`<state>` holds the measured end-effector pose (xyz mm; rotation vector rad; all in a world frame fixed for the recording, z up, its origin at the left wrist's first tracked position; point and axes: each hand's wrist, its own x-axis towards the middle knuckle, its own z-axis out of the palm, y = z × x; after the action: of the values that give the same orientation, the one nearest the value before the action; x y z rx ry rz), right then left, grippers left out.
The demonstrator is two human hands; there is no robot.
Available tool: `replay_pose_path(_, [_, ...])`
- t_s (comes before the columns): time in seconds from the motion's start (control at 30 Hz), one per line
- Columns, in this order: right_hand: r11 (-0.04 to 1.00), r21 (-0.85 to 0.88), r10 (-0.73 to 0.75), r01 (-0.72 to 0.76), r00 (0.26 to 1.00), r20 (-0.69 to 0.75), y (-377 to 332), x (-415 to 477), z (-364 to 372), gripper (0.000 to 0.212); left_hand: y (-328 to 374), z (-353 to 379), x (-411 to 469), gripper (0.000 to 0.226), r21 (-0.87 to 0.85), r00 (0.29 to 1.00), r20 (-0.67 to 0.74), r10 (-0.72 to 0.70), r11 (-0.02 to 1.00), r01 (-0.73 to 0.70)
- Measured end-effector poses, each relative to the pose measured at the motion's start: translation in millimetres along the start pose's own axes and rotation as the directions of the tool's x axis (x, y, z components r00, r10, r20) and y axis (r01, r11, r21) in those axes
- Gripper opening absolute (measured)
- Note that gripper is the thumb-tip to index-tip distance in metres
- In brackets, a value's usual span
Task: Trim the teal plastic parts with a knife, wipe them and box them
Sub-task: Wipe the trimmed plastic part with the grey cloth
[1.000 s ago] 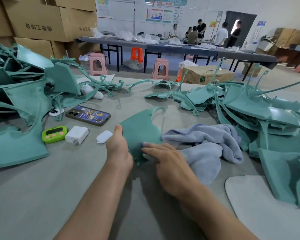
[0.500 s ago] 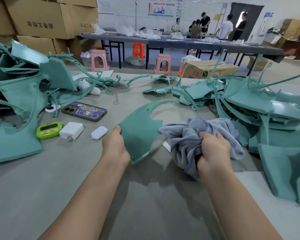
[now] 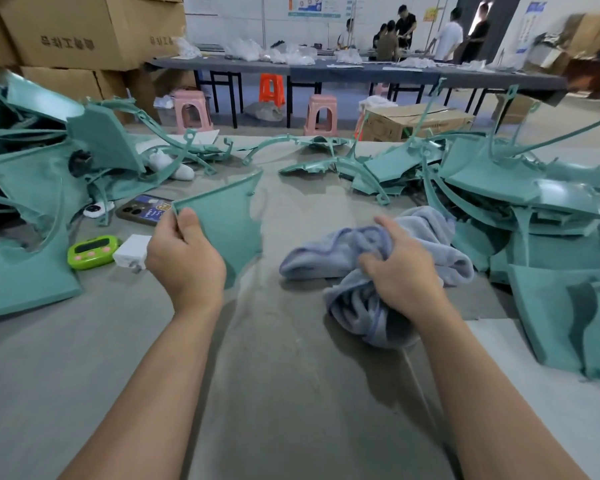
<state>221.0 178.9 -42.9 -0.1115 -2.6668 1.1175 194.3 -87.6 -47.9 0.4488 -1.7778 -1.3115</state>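
Wiping step. Left hand (image 3: 184, 261) pinches teal part (image 3: 222, 223) by near-left corner, raised above table (image 3: 274, 393). Right hand (image 3: 400, 271) clutches bunched cloth (image 3: 368, 254) resting beside it. Advice: firm corner hold, cloth across both faces, along trimmed edges.

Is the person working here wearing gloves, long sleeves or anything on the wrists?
No. The left hand and right hand are bare, without gloves. The left forearm and right forearm are uncovered as far as the picture reaches, and no sleeve edge comes into view. No watch, bracelet, ring or marking can be seen.
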Motion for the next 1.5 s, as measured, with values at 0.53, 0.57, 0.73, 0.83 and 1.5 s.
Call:
replay_pose_path(0.53, [0.061,0.919,0.316,-0.389,0.881,0.352,-36,-12,1,0.034,26,36,-62,0.018,-0.065,0.466,0.667,-0.582,0.577,0.814])
replay_pose_path(0.57, [0.015,0.907,0.28,-0.42,0.873,0.4,-36,-13,0,0.036,28,37,-66,0.017,-0.08,0.536,0.649,-0.539,0.653,0.753])
replay_pose_path(0.73, [-0.024,0.857,0.076,-0.515,0.854,0.515,-39,-22,5,0.041,42,37,-79,0.02,-0.232,0.645,0.719,-0.259,0.785,0.574])
replay_pose_path(0.83, [0.199,0.905,0.117,-0.375,0.926,0.358,-49,-28,20,0.023,50,33,-80,0.06,-0.241,0.4,0.88,-0.257,0.484,0.841])
replay_pose_path(1.5, [0.875,0.151,-0.481,0.461,0.864,0.149,-59,-57,28,0.033,26,25,-56,0.062,-0.202,0.297,0.916,-0.27,0.329,0.922])
